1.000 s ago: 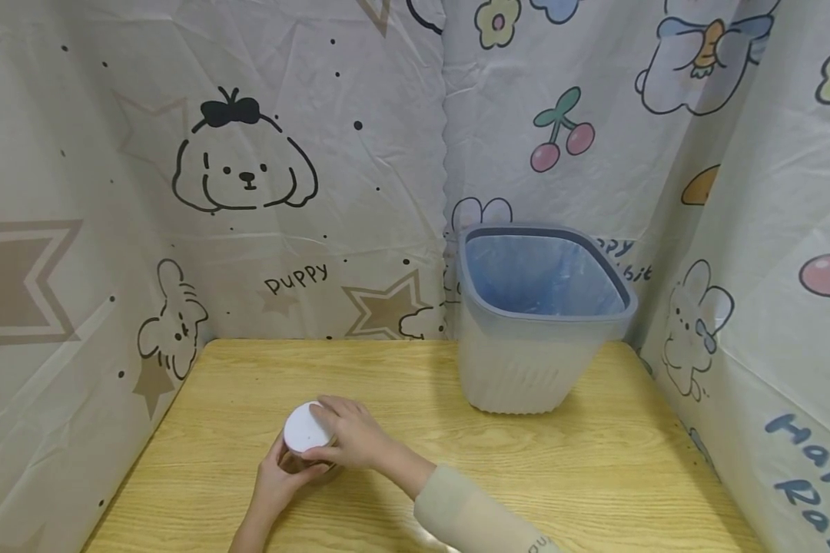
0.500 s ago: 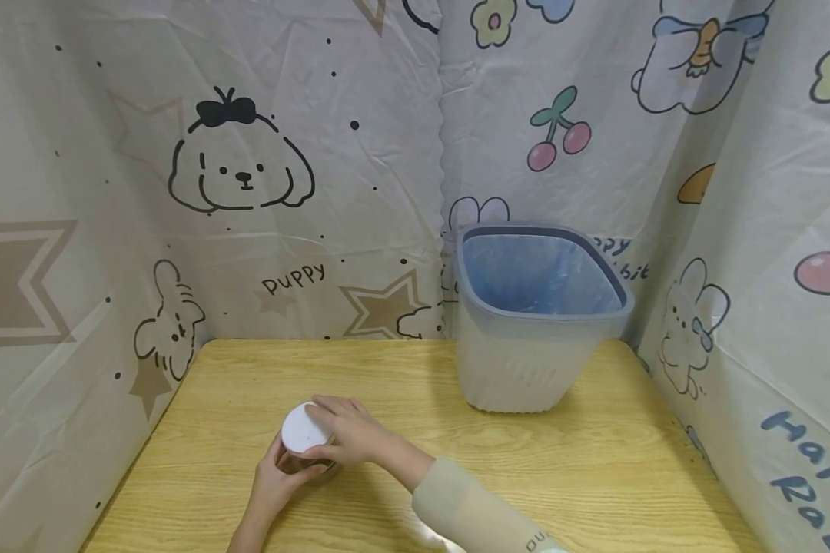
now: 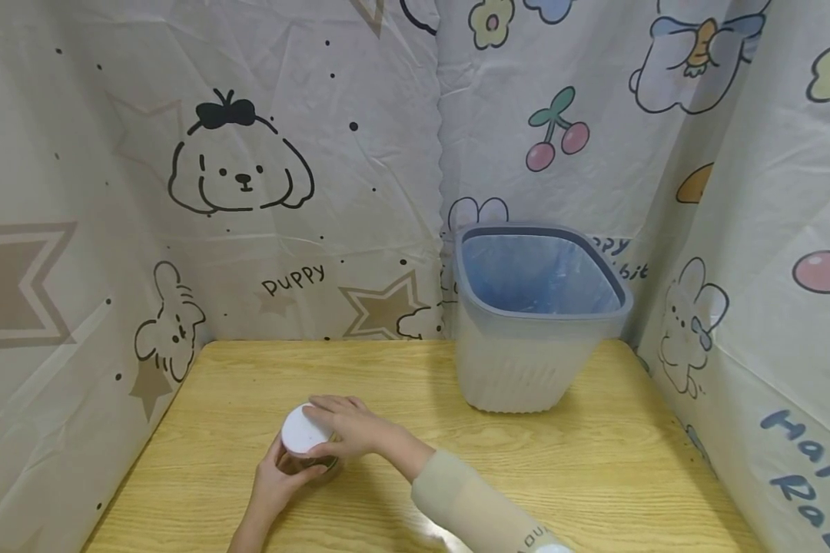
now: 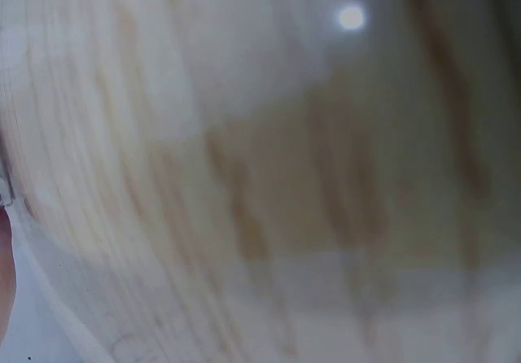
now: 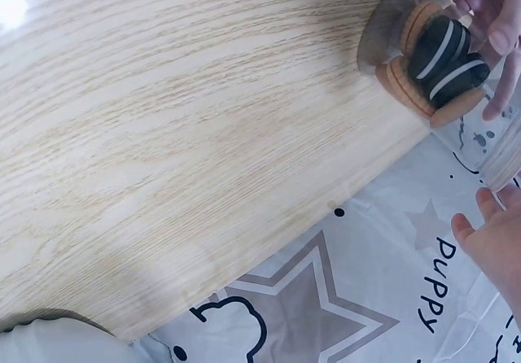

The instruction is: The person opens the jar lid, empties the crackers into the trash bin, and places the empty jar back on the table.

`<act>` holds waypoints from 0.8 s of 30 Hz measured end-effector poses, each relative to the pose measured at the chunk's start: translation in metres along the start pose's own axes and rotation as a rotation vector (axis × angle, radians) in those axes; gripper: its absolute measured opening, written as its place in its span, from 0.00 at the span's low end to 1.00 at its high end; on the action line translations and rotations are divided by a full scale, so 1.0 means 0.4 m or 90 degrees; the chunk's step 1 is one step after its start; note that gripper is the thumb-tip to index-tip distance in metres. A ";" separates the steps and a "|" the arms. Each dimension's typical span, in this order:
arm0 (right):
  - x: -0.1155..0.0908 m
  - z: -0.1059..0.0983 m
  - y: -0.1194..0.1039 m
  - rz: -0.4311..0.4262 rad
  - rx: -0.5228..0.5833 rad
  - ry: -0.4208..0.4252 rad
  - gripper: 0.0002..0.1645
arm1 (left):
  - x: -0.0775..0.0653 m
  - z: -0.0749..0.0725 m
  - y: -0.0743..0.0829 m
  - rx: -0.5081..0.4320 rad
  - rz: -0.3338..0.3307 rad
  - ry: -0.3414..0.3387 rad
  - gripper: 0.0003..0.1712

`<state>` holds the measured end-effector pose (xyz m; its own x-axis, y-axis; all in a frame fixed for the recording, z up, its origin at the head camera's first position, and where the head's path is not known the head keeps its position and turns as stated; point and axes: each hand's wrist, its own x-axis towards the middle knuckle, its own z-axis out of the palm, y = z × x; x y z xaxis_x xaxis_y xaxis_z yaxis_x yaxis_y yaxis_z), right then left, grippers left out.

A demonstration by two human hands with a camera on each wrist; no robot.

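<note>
A clear jar [image 5: 383, 29] with a white round lid [image 3: 301, 430] stands at the left front of the table. Through its wall, dark and light-brown sandwich cookies [image 5: 444, 60] show in the right wrist view. My left hand [image 3: 274, 482] grips the jar's side, thumb towards the front. From the right, my right hand [image 3: 354, 430] holds the lid, with fingers over its far edge and thumb at the near edge. The left wrist view has mostly blurred tabletop, with a bit of a finger [image 4: 6, 277] at the left edge.
A pale bin [image 3: 526, 361] with a grey-blue rim and blue inside stands at the back right of the wooden table [image 3: 401, 376]. Printed cloth curtains [image 3: 387, 192] hang close behind the table and at both sides.
The right hand and forearm have turned slightly, and more of the sleeve's print shows. Its thumb has shifted a little along the lid's edge. The left hand holds its place.
</note>
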<state>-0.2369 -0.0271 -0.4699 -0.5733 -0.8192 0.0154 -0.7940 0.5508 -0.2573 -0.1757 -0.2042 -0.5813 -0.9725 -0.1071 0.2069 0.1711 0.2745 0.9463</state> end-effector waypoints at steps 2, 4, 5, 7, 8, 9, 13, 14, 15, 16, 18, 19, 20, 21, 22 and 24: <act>0.001 -0.002 0.001 -0.003 0.005 -0.008 0.41 | 0.000 0.000 -0.001 0.005 0.002 0.000 0.52; 0.002 -0.005 0.002 -0.006 0.006 -0.014 0.41 | 0.001 0.000 -0.003 0.012 0.002 -0.002 0.52; 0.002 -0.006 0.003 -0.009 0.006 -0.017 0.41 | 0.002 0.000 -0.004 0.013 0.002 -0.001 0.52; 0.004 -0.008 0.003 -0.011 0.007 -0.024 0.41 | 0.003 0.000 -0.006 0.015 -0.001 -0.001 0.53; 0.005 -0.009 0.004 -0.013 0.007 -0.026 0.41 | 0.003 0.000 -0.006 0.014 -0.003 -0.002 0.53; 0.005 -0.010 0.004 -0.015 0.007 -0.028 0.41 | 0.003 0.000 -0.006 0.009 -0.002 0.000 0.53; 0.007 -0.013 0.006 -0.015 0.018 -0.040 0.40 | 0.000 0.000 -0.002 0.000 -0.001 -0.001 0.53; 0.008 -0.013 0.006 -0.015 0.022 -0.042 0.40 | 0.000 0.000 -0.001 -0.004 0.000 0.000 0.53; 0.009 -0.014 0.007 -0.014 0.024 -0.045 0.39 | -0.001 0.000 0.000 -0.008 0.001 -0.001 0.53; 0.009 -0.014 0.007 -0.013 0.027 -0.046 0.39 | -0.001 0.000 0.000 -0.007 0.000 -0.002 0.53; 0.011 -0.015 0.009 -0.017 0.033 -0.049 0.39 | -0.001 0.000 -0.002 -0.011 -0.001 -0.002 0.53; 0.012 -0.014 0.010 -0.018 0.037 -0.050 0.39 | -0.001 0.001 -0.002 -0.012 -0.002 -0.001 0.53; 0.013 -0.014 0.011 -0.021 0.040 -0.051 0.39 | -0.001 0.001 -0.004 -0.008 -0.002 -0.002 0.53; 0.014 -0.014 0.013 -0.023 0.039 -0.050 0.39 | 0.000 0.001 -0.004 -0.003 -0.003 -0.002 0.53; 0.015 -0.014 0.014 -0.026 0.042 -0.050 0.39 | 0.000 0.000 -0.004 0.004 -0.004 0.000 0.53; 0.016 -0.013 0.016 -0.028 0.049 -0.051 0.39 | 0.000 0.000 -0.002 0.015 -0.007 0.000 0.54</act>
<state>-0.2466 -0.0280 -0.4664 -0.5176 -0.8542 -0.0488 -0.7984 0.5027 -0.3315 -0.1759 -0.2045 -0.5819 -0.9742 -0.1104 0.1968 0.1567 0.2961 0.9422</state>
